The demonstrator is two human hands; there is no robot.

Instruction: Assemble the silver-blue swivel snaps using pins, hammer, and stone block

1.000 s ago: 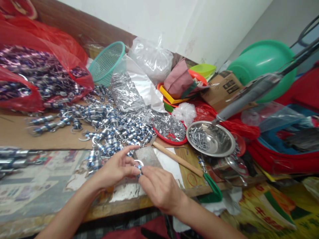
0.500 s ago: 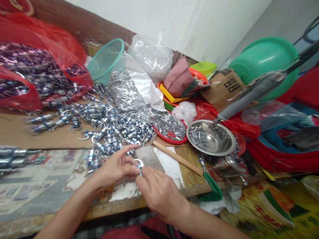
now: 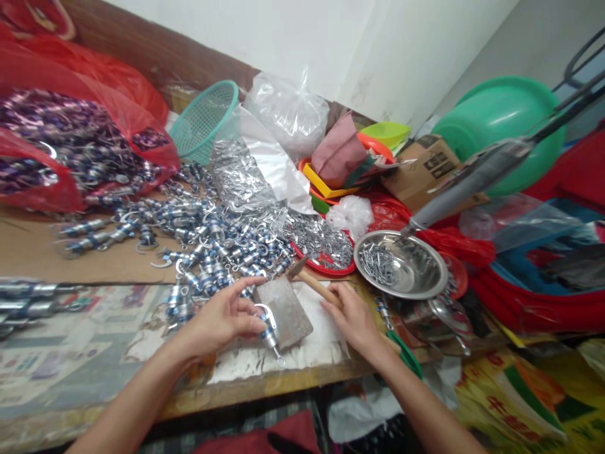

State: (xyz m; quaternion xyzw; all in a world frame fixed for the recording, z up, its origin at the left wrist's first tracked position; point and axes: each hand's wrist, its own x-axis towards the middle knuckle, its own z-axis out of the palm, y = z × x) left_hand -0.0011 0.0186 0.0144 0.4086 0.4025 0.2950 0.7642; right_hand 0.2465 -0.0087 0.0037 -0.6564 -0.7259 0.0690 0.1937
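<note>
Left hand pinching swivel hook against metal block, long axis slanting toward table edge. Right hand closing around hammer, just right of block.

The hammer handle disappears under the right hand. At 9 o'clock, metal pieces blur and run off the edge.
</note>
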